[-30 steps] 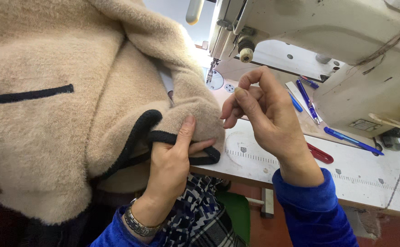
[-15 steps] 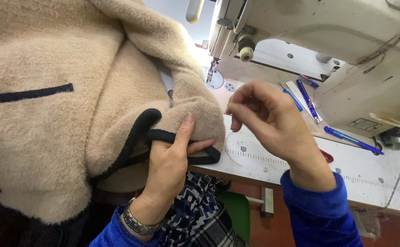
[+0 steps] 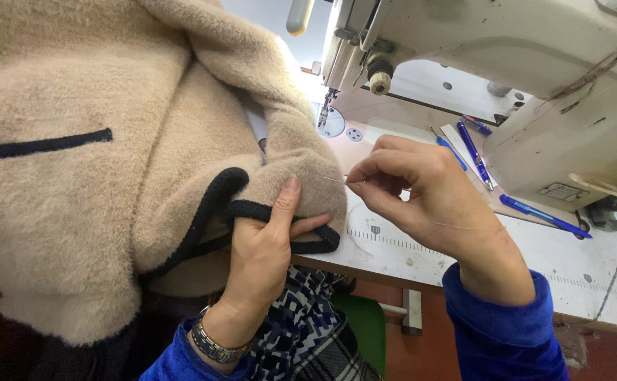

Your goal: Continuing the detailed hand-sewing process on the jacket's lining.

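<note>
A thin needle (image 3: 334, 180) was pinched between the right hand's (image 3: 421, 190) fingertips, its long axis level, tip aimed left at the beige fleece garment (image 3: 111, 212). The black-trimmed edge (image 3: 280, 212) was clamped by the left hand (image 3: 263, 247), just beside. Any thread was too faint to trace.

The beige fleece garment (image 3: 111, 212) runs off the left and top edges. The sewing machine (image 3: 534, 77) is cut off at the top and right. The needle (image 3: 333, 180) pinched by the right hand (image 3: 428, 197) is barely visible; its thread is too fine to trace.
</note>
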